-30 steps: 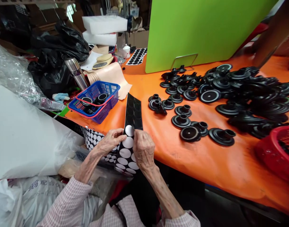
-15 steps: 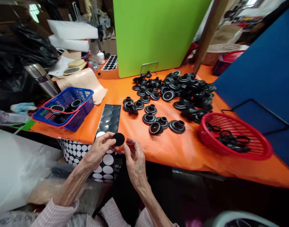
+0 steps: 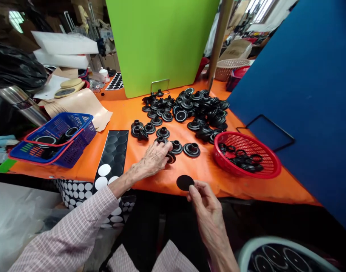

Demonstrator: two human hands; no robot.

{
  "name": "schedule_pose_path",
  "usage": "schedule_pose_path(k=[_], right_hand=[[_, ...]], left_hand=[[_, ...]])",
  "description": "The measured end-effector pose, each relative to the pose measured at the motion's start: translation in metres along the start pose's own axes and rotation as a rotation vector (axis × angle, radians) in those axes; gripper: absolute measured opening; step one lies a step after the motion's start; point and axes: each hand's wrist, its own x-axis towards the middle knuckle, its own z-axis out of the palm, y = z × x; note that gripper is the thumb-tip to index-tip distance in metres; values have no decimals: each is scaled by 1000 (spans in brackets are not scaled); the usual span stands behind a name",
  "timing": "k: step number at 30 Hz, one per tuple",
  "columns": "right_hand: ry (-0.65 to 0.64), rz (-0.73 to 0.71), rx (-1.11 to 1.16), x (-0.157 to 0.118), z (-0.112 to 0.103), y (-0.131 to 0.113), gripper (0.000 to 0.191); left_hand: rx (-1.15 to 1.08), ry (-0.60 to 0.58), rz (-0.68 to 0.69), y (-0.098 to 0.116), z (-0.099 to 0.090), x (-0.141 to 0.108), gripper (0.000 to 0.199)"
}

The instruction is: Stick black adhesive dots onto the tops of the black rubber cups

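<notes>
Between the thumb and fingers of my right hand (image 3: 208, 202) is a flat black disc (image 3: 184, 183), held over the table's front edge. My left hand (image 3: 156, 158) reaches over the orange table, its fingers closed on a round black part (image 3: 170, 158) that lies tilted with its ringed face showing. Other black flanged parts (image 3: 191, 149) stand around that hand. A sheet of round stickers (image 3: 113, 149) lies to the left, with white circles bared at its near end. Behind, many more black parts (image 3: 201, 107) form a heap.
A red basket (image 3: 271, 166) with black rings stands at the right, a blue basket (image 3: 73, 151) at the left. Green (image 3: 161, 41) and blue (image 3: 297, 98) boards rise behind and to the right. A pale tub (image 3: 243, 255) of discs is at lower right.
The black disc has passed from my left hand to my right. My left hand has moved forward and right onto a black part. The view has turned right.
</notes>
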Motion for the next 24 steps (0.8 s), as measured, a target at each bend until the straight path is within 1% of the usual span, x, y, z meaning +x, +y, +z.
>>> schedule_pose_path(k=[2, 4, 6, 7, 9, 11, 13, 15, 16, 20, 24], right_hand=[[-34, -30, -73, -4, -1, 2, 27], [-65, -76, -124, -6, 2, 2, 25], [-81, -114, -136, -7, 7, 0, 26], [-80, -124, -116, -7, 9, -2, 29], [-84, -99, -40, -7, 12, -8, 33], [-119, -22, 46, -7, 15, -15, 26], [-177, 80, 113, -7, 19, -20, 28], [-212, 136, 160, -8, 25, -22, 29], [-213, 132, 170, -8, 29, -22, 28], [-185, 45, 125, -10, 48, -17, 25], [-169, 48, 86, -15, 61, -15, 28]], left_hand=[[-133, 43, -50, -2, 2, -6, 30], [-338, 84, -184, -4, 2, -17, 20], [-641, 81, -379, -6, 1, -30, 12], [-821, 70, -470, -6, 0, -38, 12], [-1154, 69, -589, -5, -1, -56, 16], [-1360, 107, -609, -4, -2, -74, 23], [-1465, 118, -583, -4, -2, -91, 33], [-1527, 109, -560, -3, -2, -104, 41], [-1549, 104, -555, -3, -2, -109, 43], [-1611, 89, -543, -5, -1, -121, 46], [-1629, 84, -531, -6, 1, -125, 49]])
